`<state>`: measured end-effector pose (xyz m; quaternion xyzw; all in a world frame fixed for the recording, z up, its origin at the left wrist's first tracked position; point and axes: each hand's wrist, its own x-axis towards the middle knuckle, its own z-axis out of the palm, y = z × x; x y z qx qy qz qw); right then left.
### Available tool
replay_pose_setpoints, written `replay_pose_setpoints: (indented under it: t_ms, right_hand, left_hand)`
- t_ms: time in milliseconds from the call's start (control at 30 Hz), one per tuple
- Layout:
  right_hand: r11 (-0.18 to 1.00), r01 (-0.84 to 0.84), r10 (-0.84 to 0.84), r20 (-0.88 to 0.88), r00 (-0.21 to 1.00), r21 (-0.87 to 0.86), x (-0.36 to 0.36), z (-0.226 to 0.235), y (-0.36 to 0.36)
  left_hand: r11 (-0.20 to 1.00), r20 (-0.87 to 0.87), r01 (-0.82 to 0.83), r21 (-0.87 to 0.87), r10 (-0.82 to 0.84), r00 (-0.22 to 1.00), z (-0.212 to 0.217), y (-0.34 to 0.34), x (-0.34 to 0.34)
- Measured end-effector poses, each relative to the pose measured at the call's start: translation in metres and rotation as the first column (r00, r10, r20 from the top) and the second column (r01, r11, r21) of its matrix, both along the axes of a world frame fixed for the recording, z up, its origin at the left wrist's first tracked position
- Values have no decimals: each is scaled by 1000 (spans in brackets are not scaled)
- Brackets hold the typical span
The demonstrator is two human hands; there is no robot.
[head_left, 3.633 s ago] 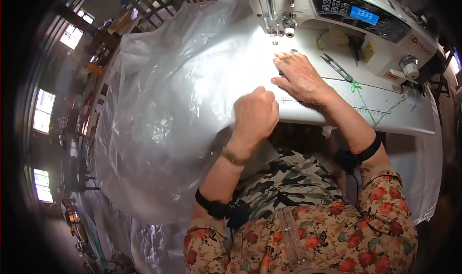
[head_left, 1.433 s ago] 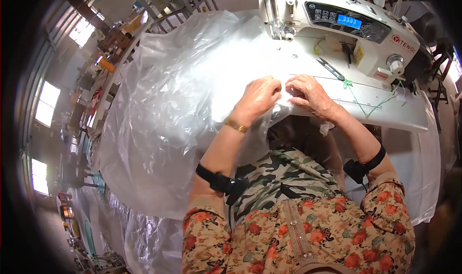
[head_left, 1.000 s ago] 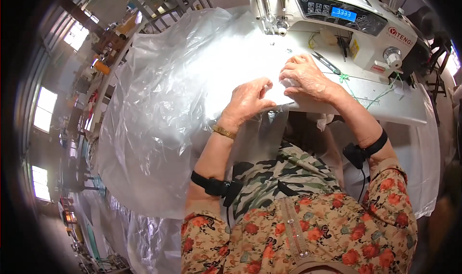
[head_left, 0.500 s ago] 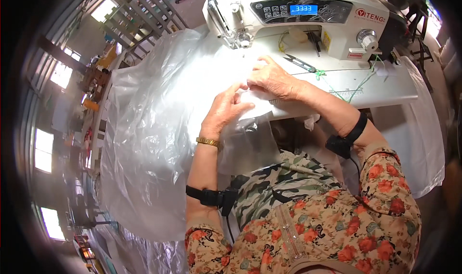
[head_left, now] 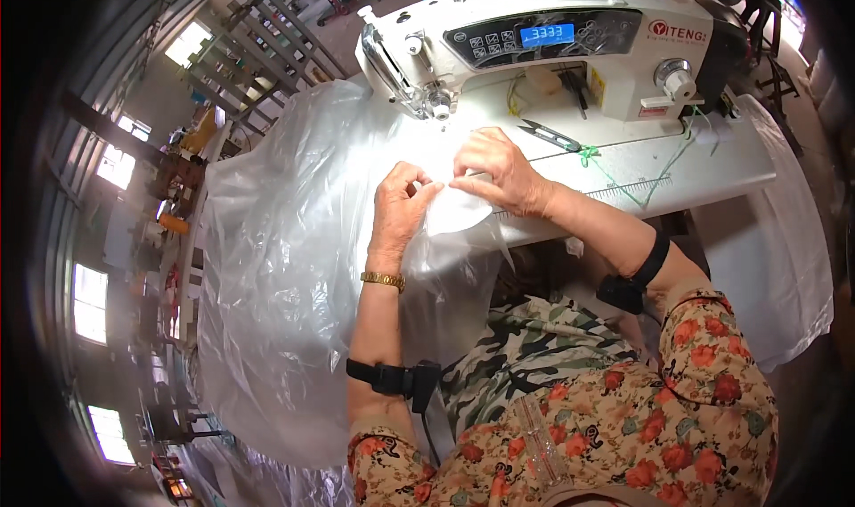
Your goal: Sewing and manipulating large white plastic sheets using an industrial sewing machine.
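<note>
In front of the sewing machine (head_left: pixel 534 26), my left hand (head_left: pixel 398 208) and my right hand (head_left: pixel 503 170) are close together. Each pinches the edge of a small white piece of thin sheet (head_left: pixel 459 213), which hangs between them over the table's front edge. Strong lamp glare washes out its upper part, so I cannot tell whether it is cloth or plastic. A large clear plastic sheet (head_left: pixel 276 284) spreads beside and under my left forearm and drapes off the table. The needle area (head_left: pixel 441 110) is just beyond my fingers.
Thread snips (head_left: pixel 550 136) with a green cord (head_left: pixel 614 170) lie right of my right hand on the machine table (head_left: pixel 721 164). Another translucent sheet (head_left: pixel 775 249) hangs at the table's right end. A metal rack (head_left: pixel 276 44) stands far left.
Both hands have drawn slightly nearer to me, away from the needle area. The fingers have regripped the white piece, which now shows more between them. The head view has shifted a little.
</note>
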<state>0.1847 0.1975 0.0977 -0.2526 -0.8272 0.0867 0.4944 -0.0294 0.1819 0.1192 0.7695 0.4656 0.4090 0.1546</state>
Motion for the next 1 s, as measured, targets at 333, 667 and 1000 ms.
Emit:
replay_pose_setpoints:
  t_ms: [333, 667, 1000]
  right_hand:
    - [992, -65, 3, 503, 864, 106, -9, 9, -47]
    - [973, 229, -189, 578, 794, 3, -27, 13, -48]
    - [945, 323, -219, 632, 743, -52, -33, 2, -46]
  left_hand:
    - [965, 172, 40, -260, 6, 985, 10, 7, 1]
    - [997, -136, -15, 81, 26, 990, 22, -1, 14]
    - [998, -258, -1, 63, 17, 966, 7, -4, 15]
